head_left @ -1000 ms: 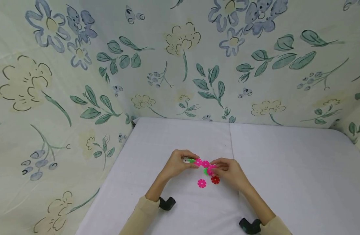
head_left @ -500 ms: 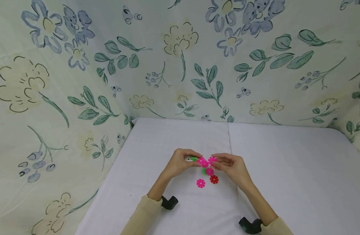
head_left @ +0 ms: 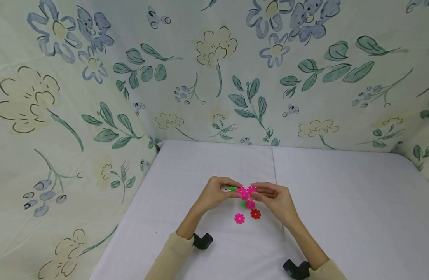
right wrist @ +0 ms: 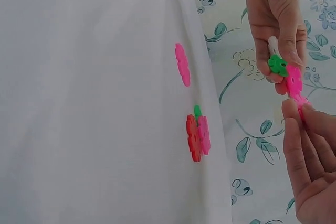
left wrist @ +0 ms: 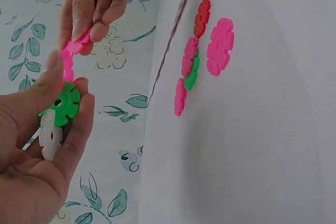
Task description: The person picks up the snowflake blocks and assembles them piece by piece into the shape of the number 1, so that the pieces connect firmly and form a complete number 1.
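Note:
My left hand (head_left: 218, 194) holds a short chain of notched plastic snowflake discs between thumb and fingers. In the left wrist view the chain has a white disc (left wrist: 51, 136) near the palm, a green disc (left wrist: 67, 103) and a pink disc (left wrist: 67, 67). Another pink disc (left wrist: 80, 44) meets its far end, pinched between thumb and fingers of my right hand (head_left: 275, 198). The two pink discs come together edge to edge at an angle, above the table.
Below the hands, a red disc (head_left: 255, 214), a pink disc (head_left: 239, 218) and a pink one (head_left: 250, 204) overlapping a green disc (head_left: 244, 204) lie on the white-covered table (head_left: 323, 194). A further pink disc (left wrist: 180, 97) lies near them. Floral cloth (head_left: 186, 77) hangs behind.
My right hand has risen from over the loose discs with a pink disc in its fingers and moved left against the chain's pink end. The left hand has shifted slightly right.

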`<state>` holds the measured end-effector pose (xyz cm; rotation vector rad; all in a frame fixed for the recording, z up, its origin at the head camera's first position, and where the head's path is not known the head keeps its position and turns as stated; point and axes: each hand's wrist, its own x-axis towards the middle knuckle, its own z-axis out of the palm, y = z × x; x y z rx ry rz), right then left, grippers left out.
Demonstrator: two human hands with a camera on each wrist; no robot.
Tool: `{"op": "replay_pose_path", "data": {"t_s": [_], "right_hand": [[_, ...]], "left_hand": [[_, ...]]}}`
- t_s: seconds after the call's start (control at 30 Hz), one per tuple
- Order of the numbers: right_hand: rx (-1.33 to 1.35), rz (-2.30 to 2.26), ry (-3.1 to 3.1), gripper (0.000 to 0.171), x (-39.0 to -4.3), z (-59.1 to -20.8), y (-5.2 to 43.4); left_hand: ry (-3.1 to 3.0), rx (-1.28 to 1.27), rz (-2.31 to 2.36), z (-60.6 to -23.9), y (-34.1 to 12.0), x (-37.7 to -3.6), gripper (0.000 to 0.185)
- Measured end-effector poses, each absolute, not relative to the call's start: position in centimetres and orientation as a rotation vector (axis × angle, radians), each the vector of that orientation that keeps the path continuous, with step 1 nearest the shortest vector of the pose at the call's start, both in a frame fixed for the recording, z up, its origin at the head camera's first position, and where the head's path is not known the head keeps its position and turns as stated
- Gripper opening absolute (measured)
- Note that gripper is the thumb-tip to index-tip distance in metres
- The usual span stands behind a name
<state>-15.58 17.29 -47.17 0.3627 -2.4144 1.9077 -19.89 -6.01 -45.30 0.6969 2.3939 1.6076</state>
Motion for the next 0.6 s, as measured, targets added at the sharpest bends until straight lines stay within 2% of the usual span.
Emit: {"op": "replay_pose_path", "data": {"t_s": [0.4,0.6], "right_hand": [[0.305,1.963,-2.331,0.030,-15.24,-47.46,16.64],[0.360,1.917,-2.292,0.027,-15.12,-47.26,16.45]], "left_hand": [[2.352,0.716,1.621,-45.46,-6.04,-19.76,0.029],[2.334,0.724,1.663,-45.52,-5.82,-19.73,0.027]]}}
